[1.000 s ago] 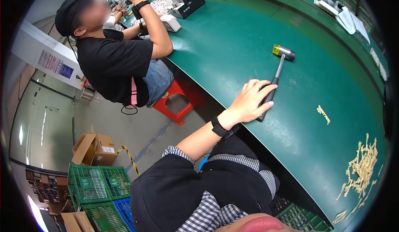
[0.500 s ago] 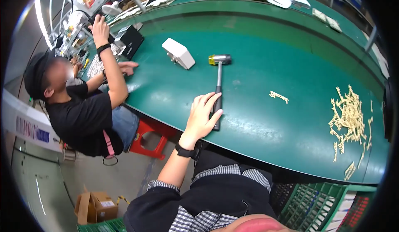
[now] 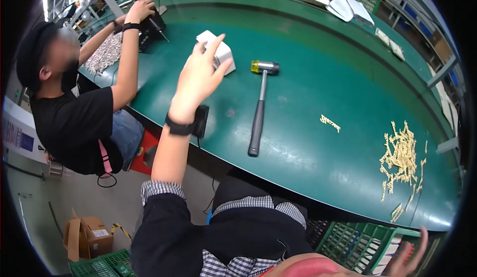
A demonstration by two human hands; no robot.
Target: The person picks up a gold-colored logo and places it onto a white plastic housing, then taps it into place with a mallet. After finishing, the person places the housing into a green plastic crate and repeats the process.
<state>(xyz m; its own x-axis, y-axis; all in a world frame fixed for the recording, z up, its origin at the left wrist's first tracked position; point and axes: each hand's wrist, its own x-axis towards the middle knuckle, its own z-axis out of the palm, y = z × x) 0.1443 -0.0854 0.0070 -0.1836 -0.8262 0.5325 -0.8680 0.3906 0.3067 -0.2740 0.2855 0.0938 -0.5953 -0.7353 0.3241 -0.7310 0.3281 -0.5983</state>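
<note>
My left hand [image 3: 198, 76] reaches over a white block-shaped object [image 3: 224, 56], its fingers spread and partly covering it. Whether the fingers touch the block cannot be made out. To the right lies a mallet [image 3: 257, 118] with a yellow and dark two-faced head, a metal shaft and a black grip; no hand is on it. At the lower right edge, beside the green crate, part of my right hand [image 3: 415, 254] shows with its fingers apart and nothing visible in them.
Gold script-shaped pieces [image 3: 400, 153] lie heaped on the green table [image 3: 298, 163], with one single piece [image 3: 330, 123] apart. Green crates [image 3: 355, 244] stand below the right edge. On the left, a co-worker [image 3: 74, 113] handles a tool by a black box [image 3: 151, 31].
My left hand has let go of the mallet's grip and moved left and away to the white block. My right hand has come into view. The co-worker's raised hand has lowered toward the black box.
</note>
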